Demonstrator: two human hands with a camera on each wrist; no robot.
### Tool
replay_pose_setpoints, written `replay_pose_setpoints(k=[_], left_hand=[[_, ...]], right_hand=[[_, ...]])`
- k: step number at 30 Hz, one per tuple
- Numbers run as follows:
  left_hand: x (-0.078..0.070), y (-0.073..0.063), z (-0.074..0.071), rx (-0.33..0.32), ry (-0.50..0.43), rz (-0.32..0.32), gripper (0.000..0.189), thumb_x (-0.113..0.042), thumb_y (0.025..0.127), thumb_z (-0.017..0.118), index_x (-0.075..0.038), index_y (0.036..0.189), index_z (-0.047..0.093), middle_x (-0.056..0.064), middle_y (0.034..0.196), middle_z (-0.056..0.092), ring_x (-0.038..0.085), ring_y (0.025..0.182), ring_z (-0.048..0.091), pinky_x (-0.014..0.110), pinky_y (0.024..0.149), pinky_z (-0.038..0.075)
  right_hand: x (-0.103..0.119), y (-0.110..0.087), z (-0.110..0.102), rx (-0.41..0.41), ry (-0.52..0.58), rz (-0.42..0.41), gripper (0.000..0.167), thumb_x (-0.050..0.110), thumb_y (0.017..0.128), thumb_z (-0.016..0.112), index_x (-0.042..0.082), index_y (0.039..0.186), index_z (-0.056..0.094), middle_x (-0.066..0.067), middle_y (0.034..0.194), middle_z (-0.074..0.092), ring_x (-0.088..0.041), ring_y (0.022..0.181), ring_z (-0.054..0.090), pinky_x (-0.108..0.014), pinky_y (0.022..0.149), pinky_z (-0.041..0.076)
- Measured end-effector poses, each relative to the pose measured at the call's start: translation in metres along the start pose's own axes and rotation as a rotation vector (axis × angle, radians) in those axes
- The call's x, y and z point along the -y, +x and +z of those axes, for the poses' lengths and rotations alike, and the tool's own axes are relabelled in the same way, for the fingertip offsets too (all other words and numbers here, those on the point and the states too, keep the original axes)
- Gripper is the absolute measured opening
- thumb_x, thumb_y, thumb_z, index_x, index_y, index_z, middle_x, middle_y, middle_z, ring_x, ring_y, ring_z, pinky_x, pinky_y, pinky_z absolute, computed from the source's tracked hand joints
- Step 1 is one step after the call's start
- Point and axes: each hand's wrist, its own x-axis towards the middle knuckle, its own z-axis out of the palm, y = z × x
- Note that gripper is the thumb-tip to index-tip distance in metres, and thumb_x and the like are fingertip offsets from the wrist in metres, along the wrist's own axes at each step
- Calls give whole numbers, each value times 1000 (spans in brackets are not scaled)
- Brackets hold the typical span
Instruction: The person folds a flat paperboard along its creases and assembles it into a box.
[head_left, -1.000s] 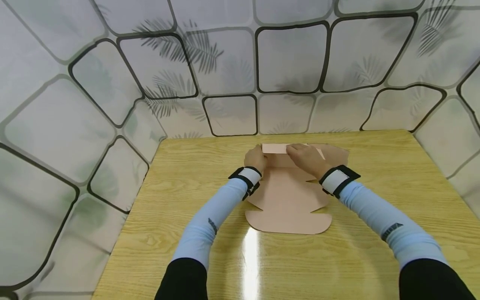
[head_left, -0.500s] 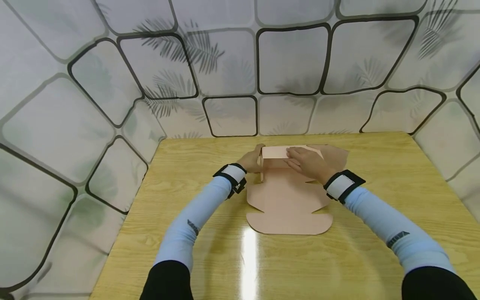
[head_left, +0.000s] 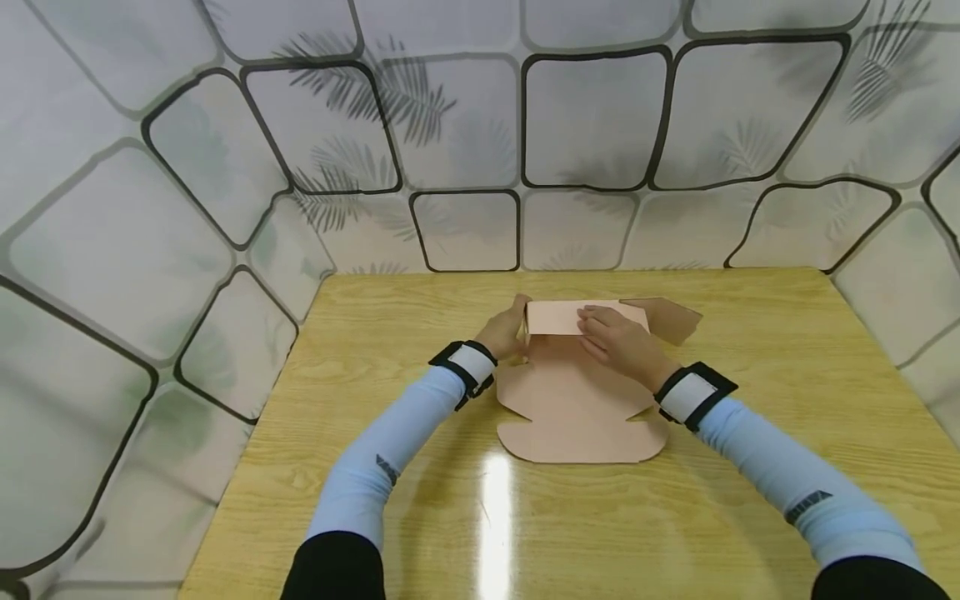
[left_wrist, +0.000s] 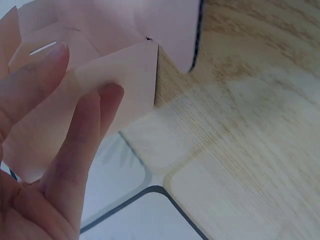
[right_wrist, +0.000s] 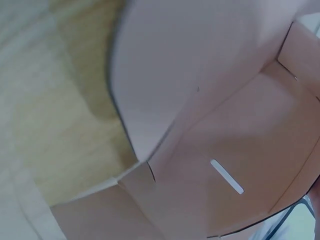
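A partly folded cardboard box [head_left: 577, 400] lies on the table, its near panels flat and its back wall raised with a flap [head_left: 551, 317] folded over on top. My left hand [head_left: 504, 332] grips the raised left corner; in the left wrist view, its thumb lies along the upper edge and its fingers [left_wrist: 90, 115] against the side panel [left_wrist: 135, 75]. My right hand [head_left: 618, 342] holds the folded flap near its right end, fingers on top and thumb by the front edge. In the right wrist view, a slot shows in the inner cardboard [right_wrist: 240, 135]; that hand is almost entirely out of frame.
An unfolded side flap [head_left: 672, 321] sticks out at the back right. The wooden table [head_left: 390, 358] reaches back to a patterned curtain [head_left: 465, 225], which also hangs along the left and right sides.
My left hand has moved from the front of the back wall to the box's outer left side. The top flap has tipped down toward me, with my right hand following it.
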Motion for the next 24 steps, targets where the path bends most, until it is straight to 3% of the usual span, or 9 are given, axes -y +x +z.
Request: replay_pose_setpoints(k=[4, 6, 8, 10, 14, 16, 18, 22, 24], left_hand=[[2, 2, -3, 21, 7, 6, 78, 0, 83, 73, -7, 142, 23, 23, 115, 64, 24, 79, 58, 32, 72, 47], [6, 5, -6, 46, -3, 23, 76, -2, 84, 72, -7, 142, 23, 23, 120, 62, 24, 79, 57, 33, 75, 47], [11, 9, -10, 79, -12, 46, 76, -5, 86, 70, -6, 144, 21, 23, 125, 58, 27, 85, 59, 35, 82, 48], [15, 14, -16, 130, -35, 45, 79, -9, 89, 68, -9, 148, 16, 24, 133, 52, 29, 91, 62, 36, 85, 49], [19, 20, -28, 238, -126, -6, 91, -16, 94, 64, -17, 156, -3, 24, 147, 38, 35, 106, 64, 37, 89, 52], [20, 20, -32, 263, -176, -36, 94, -18, 96, 61, -23, 156, -12, 24, 151, 33, 36, 105, 65, 38, 88, 52], [22, 20, -32, 271, -211, -41, 94, -20, 98, 58, -27, 154, -17, 23, 154, 30, 36, 105, 65, 39, 87, 52], [27, 20, -29, 265, -248, -27, 89, -26, 101, 54, -32, 153, -18, 23, 156, 25, 34, 103, 65, 42, 86, 51], [29, 21, -26, 258, -263, -19, 88, -28, 101, 52, -33, 153, -18, 23, 156, 23, 33, 104, 65, 42, 85, 51]], right_hand=[[2, 2, -3, 30, -8, 19, 42, -3, 65, 84, -8, 102, 64, -26, 106, 65, -40, 103, 63, -47, 82, 54], [1, 6, -6, 92, 1, 69, 42, -2, 70, 82, -9, 108, 63, -26, 109, 64, -40, 104, 62, -47, 82, 54], [2, 12, -14, 204, 29, 178, 40, 3, 80, 76, -10, 115, 60, -28, 115, 62, -41, 110, 59, -48, 88, 51], [-1, 15, -25, 314, -43, 237, 44, 10, 82, 76, -8, 119, 60, -27, 119, 61, -42, 113, 57, -50, 92, 49], [-11, 18, -43, 477, -14, 504, 50, 27, 97, 59, -9, 131, 53, -31, 133, 52, -46, 124, 48, -54, 105, 38], [-16, 18, -47, 449, 76, 659, 54, 31, 103, 47, -12, 135, 48, -34, 131, 53, -47, 120, 51, -56, 101, 41], [-20, 17, -52, 472, 142, 738, 52, 32, 106, 40, -12, 133, 49, -35, 122, 57, -47, 110, 56, -56, 94, 44], [-23, 14, -52, 457, 202, 740, 43, 29, 105, 41, -9, 117, 59, -30, 91, 63, -39, 76, 59, -46, 69, 45], [-23, 14, -50, 472, 257, 766, 47, 32, 106, 39, -7, 124, 56, -30, 99, 64, -41, 84, 60, -46, 74, 47]])
